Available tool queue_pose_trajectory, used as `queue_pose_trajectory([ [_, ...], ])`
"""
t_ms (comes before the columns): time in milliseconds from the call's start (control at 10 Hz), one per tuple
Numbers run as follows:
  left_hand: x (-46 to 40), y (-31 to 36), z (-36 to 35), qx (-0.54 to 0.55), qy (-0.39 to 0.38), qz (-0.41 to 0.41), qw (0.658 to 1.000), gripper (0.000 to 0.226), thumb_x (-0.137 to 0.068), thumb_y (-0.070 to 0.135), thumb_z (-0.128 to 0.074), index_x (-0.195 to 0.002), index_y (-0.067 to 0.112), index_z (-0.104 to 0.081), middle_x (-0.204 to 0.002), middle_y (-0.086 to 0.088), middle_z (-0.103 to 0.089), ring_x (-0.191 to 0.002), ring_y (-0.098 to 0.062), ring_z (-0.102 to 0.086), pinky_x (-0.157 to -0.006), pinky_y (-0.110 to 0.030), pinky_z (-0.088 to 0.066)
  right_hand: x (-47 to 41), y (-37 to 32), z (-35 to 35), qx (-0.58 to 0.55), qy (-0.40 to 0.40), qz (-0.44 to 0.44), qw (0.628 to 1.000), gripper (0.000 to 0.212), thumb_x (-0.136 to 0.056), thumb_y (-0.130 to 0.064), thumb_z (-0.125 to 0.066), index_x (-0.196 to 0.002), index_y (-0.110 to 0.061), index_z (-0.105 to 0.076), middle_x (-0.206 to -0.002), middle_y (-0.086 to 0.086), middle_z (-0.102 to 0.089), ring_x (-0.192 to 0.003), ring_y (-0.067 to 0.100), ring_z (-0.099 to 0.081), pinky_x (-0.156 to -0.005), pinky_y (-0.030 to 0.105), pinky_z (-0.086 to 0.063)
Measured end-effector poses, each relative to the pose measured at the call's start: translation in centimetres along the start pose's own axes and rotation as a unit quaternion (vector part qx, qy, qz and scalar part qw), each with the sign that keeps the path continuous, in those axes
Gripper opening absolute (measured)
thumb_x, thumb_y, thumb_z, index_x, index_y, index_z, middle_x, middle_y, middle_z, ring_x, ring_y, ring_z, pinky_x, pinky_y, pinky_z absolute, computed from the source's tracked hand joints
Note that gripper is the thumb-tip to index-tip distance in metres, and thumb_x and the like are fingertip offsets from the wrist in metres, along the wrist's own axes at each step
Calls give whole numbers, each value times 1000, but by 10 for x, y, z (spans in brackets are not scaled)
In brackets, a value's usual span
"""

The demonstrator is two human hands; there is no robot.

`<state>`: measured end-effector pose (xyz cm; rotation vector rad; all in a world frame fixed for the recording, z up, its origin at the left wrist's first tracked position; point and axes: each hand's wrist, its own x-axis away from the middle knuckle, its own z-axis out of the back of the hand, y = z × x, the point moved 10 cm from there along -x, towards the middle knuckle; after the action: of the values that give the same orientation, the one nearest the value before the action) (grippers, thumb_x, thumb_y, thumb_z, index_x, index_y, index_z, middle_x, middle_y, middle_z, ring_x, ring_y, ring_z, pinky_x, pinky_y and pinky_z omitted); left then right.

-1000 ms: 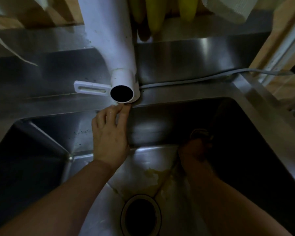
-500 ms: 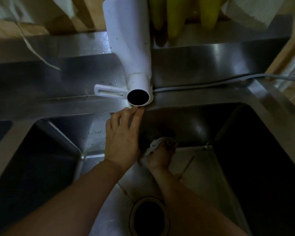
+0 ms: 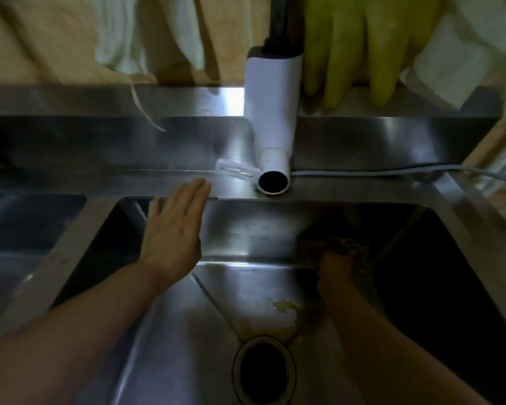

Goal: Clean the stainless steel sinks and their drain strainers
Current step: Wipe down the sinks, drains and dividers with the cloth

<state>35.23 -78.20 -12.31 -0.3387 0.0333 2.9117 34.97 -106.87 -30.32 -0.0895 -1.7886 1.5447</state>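
Note:
A stainless steel sink [image 3: 254,232] fills the view, with a round open drain hole [image 3: 264,369] near the bottom and yellowish residue [image 3: 285,305] on its floor. My left hand [image 3: 174,229] lies flat, fingers together, against the sink's back wall and rim, left of the white faucet [image 3: 272,124]. My right hand [image 3: 335,266] is down at the back of the basin in shadow, closed on a dark cloth [image 3: 341,244] pressed to the back wall. No strainer is visible in the drain.
A second basin [image 3: 27,229] lies to the left past a steel divider. Yellow rubber gloves [image 3: 360,48] and white cloths [image 3: 146,33] hang above the back ledge. A grey cable [image 3: 392,171] runs along the ledge to the right.
My left hand has left the faucet spout and slid left along the rim. My right hand has moved with the cloth from under the faucet to the right along the back wall.

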Motion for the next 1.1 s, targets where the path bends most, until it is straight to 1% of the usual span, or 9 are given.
queue_pose_trajectory([
  [100,-2,-45,-4,-76,-44,29,996,92,-74,15,-66,-151,19,-15,-155,-1,-17,-142,-21,-18,-112,-53,-10,14,8,-45,-11,6,32,999,41,-85,8,-51,-125,5,-46,-120,30,-56,-90,37,-63,-74,46,-54],
  [200,0,-54,-16,-83,-84,20,993,95,-76,24,-68,-152,24,-10,-154,4,-18,-141,-16,-21,-114,-53,-6,39,16,-99,68,-65,50,994,32,-86,0,-53,-117,-2,-52,-100,14,-62,-86,29,-63,-63,28,-51],
  [300,-2,-58,-17,-77,-88,11,993,96,-78,30,-69,-152,25,-8,-155,5,-16,-140,-15,-22,-114,-54,-6,68,21,-154,119,-121,39,985,22,-86,-1,-54,-108,-5,-56,-90,8,-60,-98,35,-62,-69,31,-51],
  [400,-2,-58,-17,-71,-86,1,994,97,-81,34,-68,-152,25,-4,-157,4,-12,-142,-16,-18,-115,-51,-6,90,16,-177,139,-133,37,981,24,-85,-1,-56,-109,-3,-56,-107,18,-62,-102,35,-61,-84,40,-52],
  [600,-2,-55,-19,-57,-86,3,995,93,-79,20,-60,-152,23,-3,-156,3,-13,-141,-17,-17,-114,-46,-12,86,-41,-102,90,8,113,989,24,-87,-3,-56,-110,-3,-55,-96,15,-61,-88,32,-62,-84,46,-54],
  [800,-1,-56,-18,-56,-76,-1,996,93,-75,15,-60,-152,22,-8,-154,2,-18,-140,-18,-20,-111,-45,-15,95,-85,-53,137,148,213,956,34,-88,-10,-56,-121,-7,-50,-123,16,-53,-112,31,-52,-97,38,-43],
  [900,0,-55,-18,-53,-68,7,996,92,-74,12,-60,-152,20,-11,-154,1,-20,-139,-19,-22,-110,-47,-16,98,-73,-78,84,141,176,971,49,-87,0,-56,-133,1,-40,-143,20,-31,-132,34,-34,-114,36,-25],
  [1000,0,-56,-20,-44,-69,17,996,93,-74,11,-59,-152,21,-10,-154,1,-19,-139,-19,-21,-112,-47,-17,102,-54,-106,67,103,145,982,56,-89,-1,-57,-140,1,-35,-148,23,-23,-135,36,-31,-116,36,-22],
  [1100,0,-56,-20,-40,-74,21,996,93,-77,15,-61,-152,22,-6,-155,2,-15,-141,-18,-16,-114,-47,-15,105,-34,-141,118,9,130,984,54,-89,-7,-59,-138,-2,-38,-143,21,-35,-128,35,-41,-111,39,-30],
])
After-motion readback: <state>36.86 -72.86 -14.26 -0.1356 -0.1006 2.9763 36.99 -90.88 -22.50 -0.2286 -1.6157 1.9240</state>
